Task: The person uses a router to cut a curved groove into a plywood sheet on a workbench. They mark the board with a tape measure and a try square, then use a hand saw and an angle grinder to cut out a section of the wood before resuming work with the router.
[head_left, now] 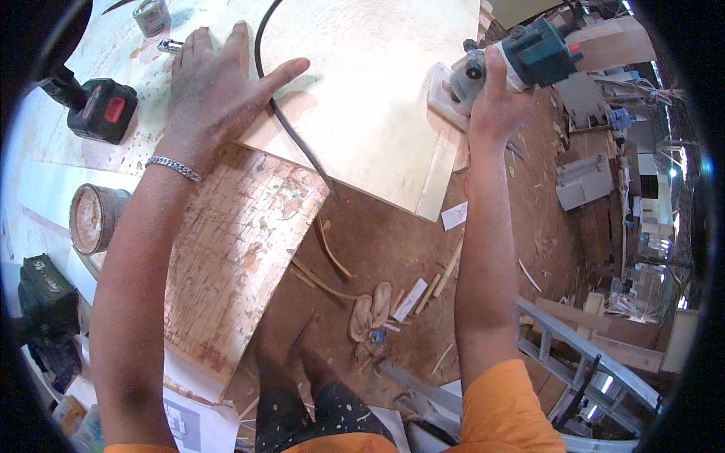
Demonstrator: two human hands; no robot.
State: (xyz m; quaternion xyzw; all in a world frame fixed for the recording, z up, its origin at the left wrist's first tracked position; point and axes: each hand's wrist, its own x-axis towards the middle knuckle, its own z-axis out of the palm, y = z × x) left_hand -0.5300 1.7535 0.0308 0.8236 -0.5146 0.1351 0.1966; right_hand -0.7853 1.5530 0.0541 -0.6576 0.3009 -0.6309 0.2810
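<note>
My right hand [498,109] is wrapped round a teal hand-held trim router [532,59]. The router's base rests at the right edge of a pale wooden board [370,83]. Farther left, my left hand [215,90] presses flat with fingers spread, at the board's left side. A black cord [281,117] runs across the board past my left thumb and hangs over its near edge. Just beyond the left fingertips lies a small metal piece [170,46]. The cutter under the router is hidden.
A cordless tool with a black battery [103,113] and an open tin [98,219] stand at left, a smaller tin [151,18] beyond. A worn plank [234,257] juts toward me. Wood strips and sandals [370,309] litter the floor; a metal ladder [581,355] lies at right.
</note>
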